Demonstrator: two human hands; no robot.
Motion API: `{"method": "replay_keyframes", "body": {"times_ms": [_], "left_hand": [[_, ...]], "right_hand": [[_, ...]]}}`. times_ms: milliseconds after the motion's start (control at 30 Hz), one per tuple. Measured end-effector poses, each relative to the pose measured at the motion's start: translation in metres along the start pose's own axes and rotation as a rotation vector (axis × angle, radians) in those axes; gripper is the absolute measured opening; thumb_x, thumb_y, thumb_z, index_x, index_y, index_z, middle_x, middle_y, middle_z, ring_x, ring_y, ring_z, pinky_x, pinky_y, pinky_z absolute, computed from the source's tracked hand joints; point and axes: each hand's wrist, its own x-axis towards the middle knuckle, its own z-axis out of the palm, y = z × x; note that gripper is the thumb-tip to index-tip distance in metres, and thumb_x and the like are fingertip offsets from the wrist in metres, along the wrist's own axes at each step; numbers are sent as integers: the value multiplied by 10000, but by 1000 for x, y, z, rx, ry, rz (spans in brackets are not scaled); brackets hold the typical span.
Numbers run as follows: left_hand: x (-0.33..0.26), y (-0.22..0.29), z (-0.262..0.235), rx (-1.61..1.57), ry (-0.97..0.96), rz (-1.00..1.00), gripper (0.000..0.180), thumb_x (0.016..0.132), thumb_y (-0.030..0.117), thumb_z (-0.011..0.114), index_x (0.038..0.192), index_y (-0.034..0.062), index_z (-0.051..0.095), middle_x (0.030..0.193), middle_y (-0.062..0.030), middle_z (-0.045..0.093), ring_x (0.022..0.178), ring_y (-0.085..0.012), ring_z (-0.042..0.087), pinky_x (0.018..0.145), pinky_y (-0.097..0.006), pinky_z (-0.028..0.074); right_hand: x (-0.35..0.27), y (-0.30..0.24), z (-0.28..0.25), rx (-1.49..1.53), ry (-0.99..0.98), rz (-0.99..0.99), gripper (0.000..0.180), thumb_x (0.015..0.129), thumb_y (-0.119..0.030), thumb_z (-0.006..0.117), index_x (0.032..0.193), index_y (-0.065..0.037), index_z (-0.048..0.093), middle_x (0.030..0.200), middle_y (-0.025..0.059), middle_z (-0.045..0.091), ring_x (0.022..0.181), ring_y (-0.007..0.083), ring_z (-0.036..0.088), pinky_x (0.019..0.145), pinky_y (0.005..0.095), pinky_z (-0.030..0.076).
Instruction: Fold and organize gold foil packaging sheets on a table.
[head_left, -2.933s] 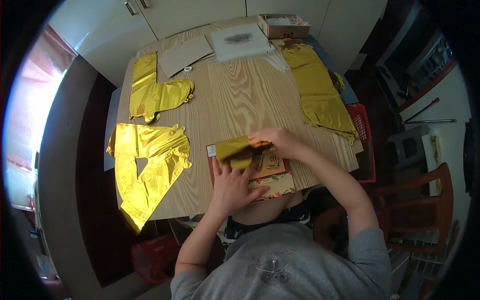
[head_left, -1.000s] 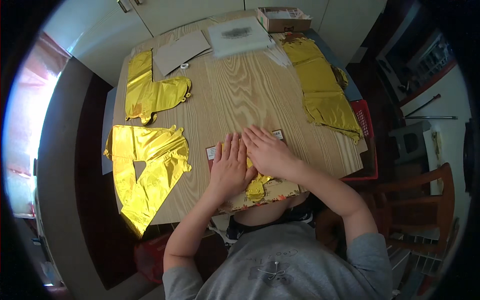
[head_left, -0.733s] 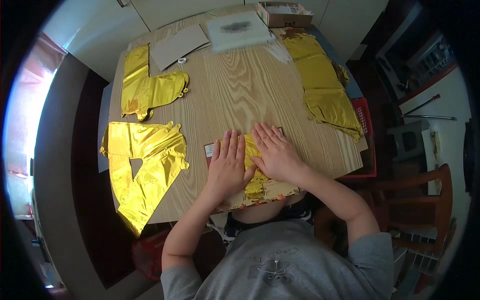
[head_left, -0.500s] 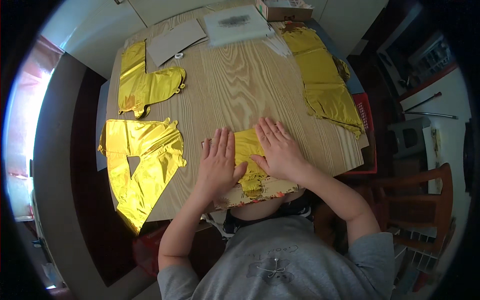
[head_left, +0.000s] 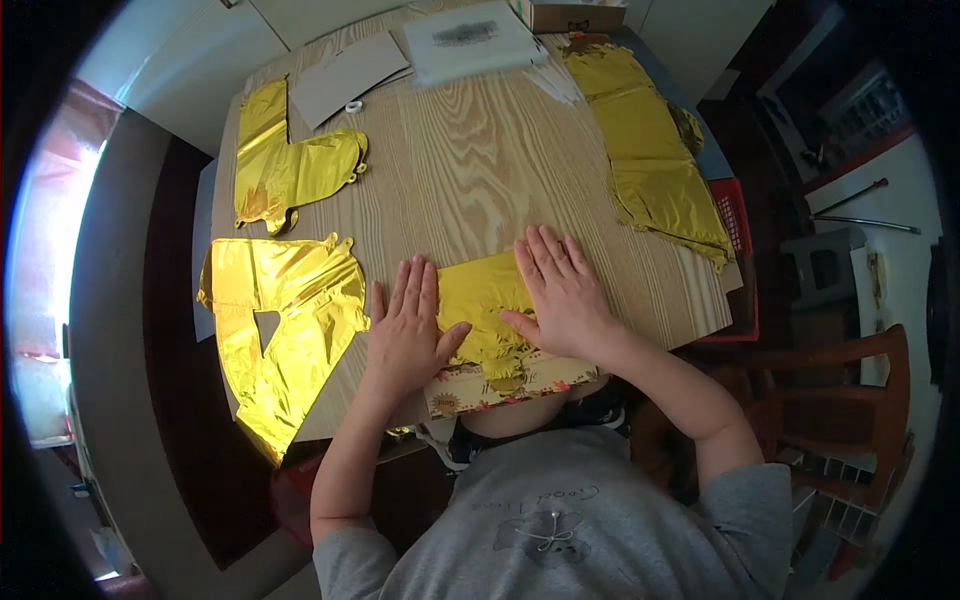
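A folded gold foil balloon [head_left: 484,300] lies in front of me, on top of a cream card with printed leaves [head_left: 465,390] at the table's near edge. My left hand [head_left: 408,330] rests flat along the foil's left side, fingers stretched out and pointing away from me. On the foil's right side, my right hand [head_left: 565,295] lies flat too, its thumb reaching over the gold surface. The foil's near end is crumpled and narrows over the card. Both hands are open and grip nothing.
Flat gold foil balloons lie at left, one with a triangular hole [head_left: 285,350] and one bent [head_left: 270,165]. A long gold balloon [head_left: 645,150] lies at right. Grey card [head_left: 350,75], a clear plastic bag [head_left: 470,45], a white ring [head_left: 354,106] and a box [head_left: 575,17] stand far back.
My left hand has slid left, off most of the foil, so more of the gold surface shows. My right hand stays nearly in place, shifted slightly away from me.
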Motion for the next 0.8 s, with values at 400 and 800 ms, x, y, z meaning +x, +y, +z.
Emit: {"method": "replay_keyframes", "body": {"times_ms": [400, 800], "left_hand": [[-17, 0, -4, 31, 5, -114, 843, 899, 562, 466, 1408, -91, 308, 1502, -262, 256, 1438, -380, 150, 1143, -545, 88], [65, 4, -2, -127, 2, 578, 682, 936, 358, 472, 1469, 1, 241, 1528, -152, 276, 1415, -272, 270, 1156, -449, 204]], "right_hand": [[15, 9, 4, 20, -51, -87, 868, 894, -602, 433, 1446, 48, 266, 1520, 225, 238, 1435, 331, 179, 1168, 486, 88], [18, 8, 3, -46, -46, -99, 846, 865, -591, 481, 1407, 45, 349, 1500, 220, 284, 1432, 330, 190, 1164, 502, 117]]}}
